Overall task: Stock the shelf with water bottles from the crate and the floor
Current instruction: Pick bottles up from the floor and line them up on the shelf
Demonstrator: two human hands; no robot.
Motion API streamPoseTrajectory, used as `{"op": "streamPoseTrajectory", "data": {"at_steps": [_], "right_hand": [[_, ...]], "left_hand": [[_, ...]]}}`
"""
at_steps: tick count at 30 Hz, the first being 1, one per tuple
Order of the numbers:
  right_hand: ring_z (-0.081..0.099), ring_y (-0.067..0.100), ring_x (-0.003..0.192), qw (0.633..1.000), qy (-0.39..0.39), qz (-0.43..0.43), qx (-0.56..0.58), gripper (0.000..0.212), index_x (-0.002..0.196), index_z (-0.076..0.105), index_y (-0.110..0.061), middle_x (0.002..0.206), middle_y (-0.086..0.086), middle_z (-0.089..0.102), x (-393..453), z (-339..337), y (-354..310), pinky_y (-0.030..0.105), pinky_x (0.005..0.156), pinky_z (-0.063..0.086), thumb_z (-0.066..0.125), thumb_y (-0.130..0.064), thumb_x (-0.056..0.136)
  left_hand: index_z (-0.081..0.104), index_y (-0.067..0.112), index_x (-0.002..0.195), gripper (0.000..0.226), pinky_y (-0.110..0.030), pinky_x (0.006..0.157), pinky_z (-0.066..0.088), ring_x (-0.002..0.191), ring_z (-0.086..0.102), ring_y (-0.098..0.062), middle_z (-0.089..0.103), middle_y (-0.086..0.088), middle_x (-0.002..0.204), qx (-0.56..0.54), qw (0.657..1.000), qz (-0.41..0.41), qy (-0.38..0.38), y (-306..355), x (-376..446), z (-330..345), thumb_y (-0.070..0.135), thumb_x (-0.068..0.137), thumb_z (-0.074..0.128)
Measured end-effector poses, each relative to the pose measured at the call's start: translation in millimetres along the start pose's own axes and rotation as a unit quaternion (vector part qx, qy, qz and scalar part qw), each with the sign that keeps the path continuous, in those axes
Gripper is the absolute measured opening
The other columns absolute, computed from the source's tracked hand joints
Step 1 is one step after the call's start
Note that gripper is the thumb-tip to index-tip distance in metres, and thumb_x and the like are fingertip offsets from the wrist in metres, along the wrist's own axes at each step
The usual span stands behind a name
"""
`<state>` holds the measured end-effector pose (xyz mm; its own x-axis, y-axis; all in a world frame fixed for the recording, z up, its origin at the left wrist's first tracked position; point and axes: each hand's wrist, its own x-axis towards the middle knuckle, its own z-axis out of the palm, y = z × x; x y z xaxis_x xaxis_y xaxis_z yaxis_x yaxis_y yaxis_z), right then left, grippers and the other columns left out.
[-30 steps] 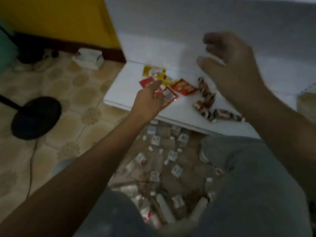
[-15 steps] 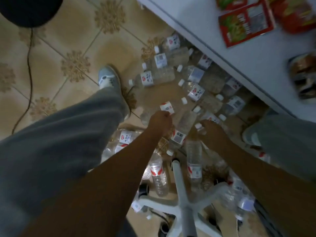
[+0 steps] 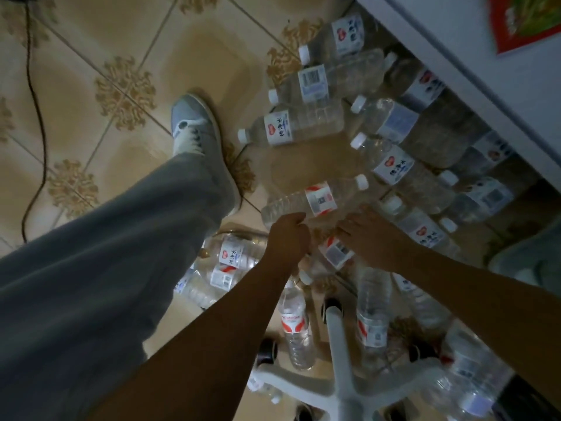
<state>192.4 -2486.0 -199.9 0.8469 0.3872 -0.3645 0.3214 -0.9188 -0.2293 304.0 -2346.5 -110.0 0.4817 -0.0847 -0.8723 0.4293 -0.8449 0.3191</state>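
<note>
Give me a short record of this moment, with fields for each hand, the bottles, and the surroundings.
left hand: grips the base end of a red-labelled bottle
right hand: reaches down onto another bottle; grip unclear
bottles: many lie on the tiled floor
surroundings: white shelf at upper right, white chair base below

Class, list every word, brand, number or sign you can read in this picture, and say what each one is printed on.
No text reads with certainty.
Upright bottle: red word on its label, blurred, unreadable.
Heart-logo bottle: blue characters, too blurred to read.
Barcode bottle: barcode and fine print, too small.
Bottle at the left hand: barcode only, unreadable.
Red packet: blurred.
</note>
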Motion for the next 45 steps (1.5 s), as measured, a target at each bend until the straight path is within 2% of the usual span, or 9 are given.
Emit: {"op": "streamPoseTrajectory", "data": {"at_steps": [4,11,15,23,26,33,38,41,45], "right_hand": [[0.059,0.018,0.107,0.939,0.012,0.199,0.278,0.058,0.128,0.053,-0.016,0.118,0.002,0.060,-3,-34,10,0.032,0.089,0.043,0.062,-0.050,0.082],[0.057,0.011,0.102,0.683,0.191,0.408,0.574,0.045,0.125,0.058,-0.018,0.115,-0.003,0.063,-32,-158,19,0.026,0.084,0.047,0.073,-0.026,0.084],[0.066,0.011,0.098,0.659,0.278,0.377,0.588,0.039,0.122,0.061,-0.018,0.111,-0.002,0.069,-70,-243,14,0.027,0.082,0.053,0.072,-0.023,0.085],[0.062,-0.001,0.108,0.650,0.488,0.357,0.460,0.051,0.127,0.052,-0.029,0.115,-0.019,0.063,-224,-388,-36,0.014,0.084,0.051,0.075,-0.027,0.082],[0.057,0.003,0.116,0.659,0.524,0.386,0.376,0.069,0.134,0.044,-0.034,0.124,-0.015,0.057,-305,-419,-61,0.023,0.093,0.048,0.079,-0.023,0.076],[0.064,-0.005,0.097,0.521,0.668,0.449,0.284,0.073,0.132,0.043,-0.039,0.110,-0.028,0.066,-496,-459,-132,0.009,0.072,0.050,0.077,-0.006,0.077],[0.063,-0.005,0.100,0.449,0.725,0.473,0.220,0.052,0.125,0.051,-0.033,0.112,-0.021,0.067,-602,-468,-153,0.021,0.085,0.052,0.071,-0.010,0.084],[0.063,-0.004,0.101,0.424,0.738,0.478,0.217,0.051,0.127,0.052,-0.030,0.113,-0.018,0.067,-641,-471,-147,0.028,0.090,0.054,0.071,-0.013,0.084],[0.062,-0.005,0.102,0.429,0.726,0.498,0.204,0.049,0.123,0.053,-0.030,0.113,-0.019,0.065,-669,-469,-107,0.029,0.094,0.053,0.072,-0.012,0.082]], "left_hand": [[0.059,0.010,0.128,0.048,-0.035,0.105,0.044,0.119,0.055,-0.023,0.060,-0.008,0.129,-0.105,0.990,-0.015,0.097,8,-1,-14,0.003,0.085,0.039],[0.061,0.011,0.124,0.043,-0.028,0.100,0.046,0.114,0.056,-0.011,0.063,-0.001,0.121,-0.261,0.961,0.097,-0.004,64,-75,-20,-0.007,0.093,0.038],[0.065,0.016,0.116,0.038,-0.021,0.083,0.055,0.091,0.068,-0.002,0.070,0.000,0.106,-0.305,0.918,0.249,-0.055,115,-149,-19,-0.005,0.091,0.046],[0.068,0.017,0.117,0.035,-0.042,0.098,0.050,0.108,0.065,-0.018,0.070,0.002,0.114,-0.312,0.831,0.453,-0.086,181,-329,-1,-0.003,0.094,0.049],[0.065,0.029,0.118,0.051,-0.027,0.105,0.044,0.119,0.056,-0.004,0.065,0.018,0.119,-0.260,0.803,0.524,-0.120,199,-401,25,-0.010,0.091,0.046],[0.048,0.037,0.132,0.076,0.002,0.074,0.039,0.094,0.057,0.020,0.061,0.012,0.126,-0.101,0.717,0.649,-0.232,217,-570,108,-0.017,0.080,0.039],[0.035,0.034,0.142,0.065,-0.004,0.092,0.038,0.115,0.056,-0.003,0.051,0.017,0.132,0.025,0.618,0.743,-0.257,240,-663,163,-0.004,0.089,0.041],[0.034,0.035,0.142,0.054,0.009,0.092,0.023,0.123,0.039,0.009,0.040,0.025,0.134,0.077,0.565,0.786,-0.239,264,-681,189,0.011,0.096,0.047],[0.033,0.028,0.145,0.051,-0.012,0.113,0.018,0.137,0.029,0.003,0.032,0.015,0.150,0.186,0.519,0.821,-0.152,318,-662,219,0.026,0.097,0.049]]}}
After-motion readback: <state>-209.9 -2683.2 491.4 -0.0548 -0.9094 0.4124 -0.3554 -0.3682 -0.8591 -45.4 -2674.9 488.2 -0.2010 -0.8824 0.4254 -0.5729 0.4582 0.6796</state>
